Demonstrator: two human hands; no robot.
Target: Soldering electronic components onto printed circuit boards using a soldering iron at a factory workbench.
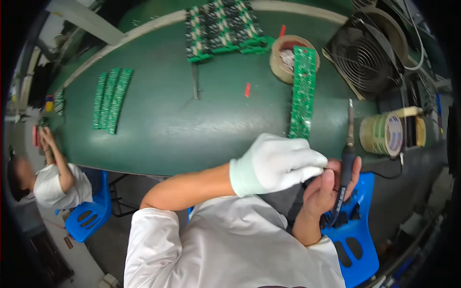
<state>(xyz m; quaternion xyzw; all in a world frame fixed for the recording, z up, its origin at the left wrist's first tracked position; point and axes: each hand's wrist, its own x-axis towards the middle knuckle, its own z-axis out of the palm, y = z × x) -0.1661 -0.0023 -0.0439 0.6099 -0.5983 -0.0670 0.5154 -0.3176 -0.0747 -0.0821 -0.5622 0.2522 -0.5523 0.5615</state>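
My left hand (278, 164), in a white glove, reaches across in front of me with its fingers pinched together. Its fingertips meet those of my bare right hand (321, 193); whatever small thing lies between them is too hidden to make out. Held in my right hand is a soldering iron (347, 161) with a dark handle, its metal tip pointing up and away. Just beyond my left hand a long green circuit board (303, 91) rests with its far end over a tape roll (277, 65) that has silvery bits inside.
Several green boards stand in rows (223, 29) at the far edge; more lie flat (111, 101) on the left. Tweezers (194, 81) and a red strip (248, 90) are mid-table. A black fan (362, 57) and tape rolls (382, 134) stand right. A co-worker (60, 180) sits far left.
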